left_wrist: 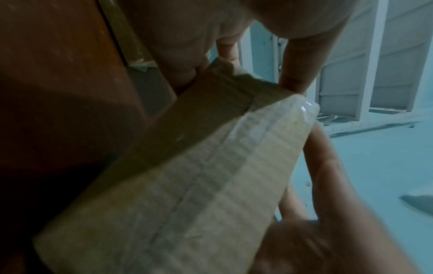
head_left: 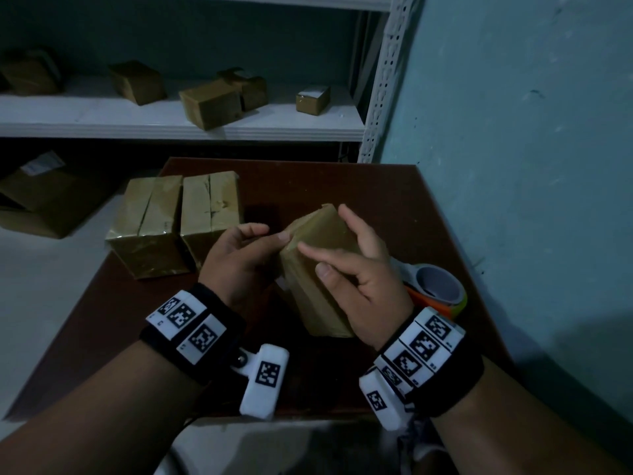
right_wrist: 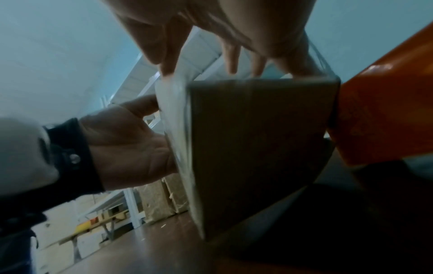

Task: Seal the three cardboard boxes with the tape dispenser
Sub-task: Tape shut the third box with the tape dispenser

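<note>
A small cardboard box [head_left: 310,296] stands tilted on one edge at the middle of the brown table [head_left: 342,180], held between both hands. My left hand [head_left: 272,233] grips its left, tape-covered face [left_wrist: 187,176], with the thumb on the top edge. My right hand [head_left: 313,258] holds the box [right_wrist: 257,139] from the right, fingers laid over the top face and thumb on the near face. Two more boxes [head_left: 147,221] [head_left: 210,207], with shiny tape on them, sit side by side at the table's back left. The orange tape dispenser [head_left: 435,289] lies just behind my right hand.
A white metal shelf [head_left: 171,121] behind the table carries several small boxes. Larger cartons [head_left: 44,200] lie on the floor to the left. A blue wall [head_left: 513,166] runs close along the table's right edge.
</note>
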`<action>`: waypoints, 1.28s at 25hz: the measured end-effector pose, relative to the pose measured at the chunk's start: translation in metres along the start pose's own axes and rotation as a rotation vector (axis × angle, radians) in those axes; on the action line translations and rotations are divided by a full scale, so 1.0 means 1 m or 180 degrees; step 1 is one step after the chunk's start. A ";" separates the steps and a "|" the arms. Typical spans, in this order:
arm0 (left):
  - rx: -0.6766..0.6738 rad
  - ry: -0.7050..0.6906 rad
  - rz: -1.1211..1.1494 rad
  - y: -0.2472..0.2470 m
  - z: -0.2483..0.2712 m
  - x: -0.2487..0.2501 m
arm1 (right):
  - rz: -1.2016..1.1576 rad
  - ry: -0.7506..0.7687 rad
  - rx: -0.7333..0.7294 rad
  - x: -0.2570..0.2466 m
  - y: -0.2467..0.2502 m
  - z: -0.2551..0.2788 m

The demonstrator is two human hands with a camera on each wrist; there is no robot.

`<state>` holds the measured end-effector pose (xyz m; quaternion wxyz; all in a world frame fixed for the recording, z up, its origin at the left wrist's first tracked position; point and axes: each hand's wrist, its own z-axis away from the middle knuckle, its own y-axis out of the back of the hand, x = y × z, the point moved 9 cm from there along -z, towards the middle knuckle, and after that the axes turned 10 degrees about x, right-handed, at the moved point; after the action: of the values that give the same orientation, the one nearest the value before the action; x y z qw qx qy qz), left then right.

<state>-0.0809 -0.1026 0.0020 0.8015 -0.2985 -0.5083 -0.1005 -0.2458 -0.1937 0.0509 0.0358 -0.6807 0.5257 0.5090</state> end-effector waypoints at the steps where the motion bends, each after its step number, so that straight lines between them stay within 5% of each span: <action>1: 0.0000 0.0017 0.0000 0.001 -0.001 0.001 | -0.0041 -0.0020 -0.0038 0.002 -0.002 0.000; 5: -0.0060 -0.0071 -0.0024 0.005 -0.011 0.007 | 0.0399 -0.0681 0.0096 0.031 0.008 -0.007; 8: -0.0387 -0.0139 -0.0089 -0.002 -0.012 0.010 | 0.0544 -0.1081 -0.0221 0.044 0.007 -0.008; 12: -0.0773 -0.0459 -0.0342 -0.010 -0.006 0.022 | 0.0706 -0.0664 -0.0258 0.031 0.008 -0.010; 19: -0.0772 -0.0788 -0.0780 -0.020 0.015 0.022 | 0.2007 0.0478 -0.0486 0.001 -0.007 -0.006; 26: -0.0543 -0.0923 -0.1746 -0.005 0.008 0.011 | 0.1683 0.0378 -0.0971 0.002 -0.024 0.000; 32: -0.0321 -0.0917 -0.1704 -0.001 0.006 0.012 | 0.1708 -0.0074 -0.0240 0.008 0.025 -0.013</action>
<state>-0.0808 -0.0982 0.0146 0.6504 -0.2046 -0.6717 -0.2898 -0.2565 -0.2177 0.0636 -0.1198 -0.5120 0.6674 0.5273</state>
